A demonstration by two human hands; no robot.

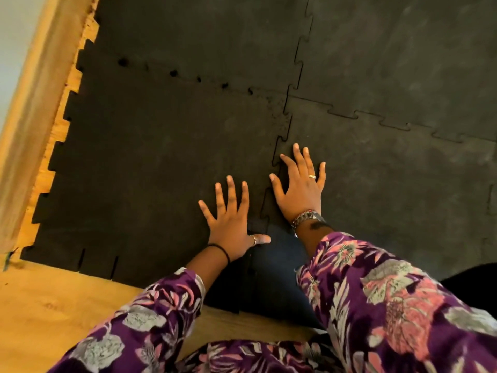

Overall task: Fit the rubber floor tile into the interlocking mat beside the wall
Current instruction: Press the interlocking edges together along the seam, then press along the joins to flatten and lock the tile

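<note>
Along the left edge, a pale wall and a wooden baseboard ran up and away, and a strip of wooden floor showed beside and below them. Next to that lay the black rubber floor tile, flat on the floor in the near left part of the mat. It looked about as wide as it was long, so no long side could be picked out. Its toothed left edge pointed at the baseboard with small gaps of wood showing between the teeth, its near edge pointed at the person, and its right edge met the zigzag seam. Along its far edge, a row of small dark gaps showed where it met the next tile. The left hand lay flat on the tile near its right corner, fingers spread wide and holding nothing, with a ring on the thumb and a dark band on the wrist. The right hand was just beside it, also flat and spread, pressing right on the seam and the neighbour tile, with a ring and a metal watch. The rest of the interlocking mat stretched off to the right, joined by puzzle-shaped edges. Both arms wore purple flowered sleeves.
</note>
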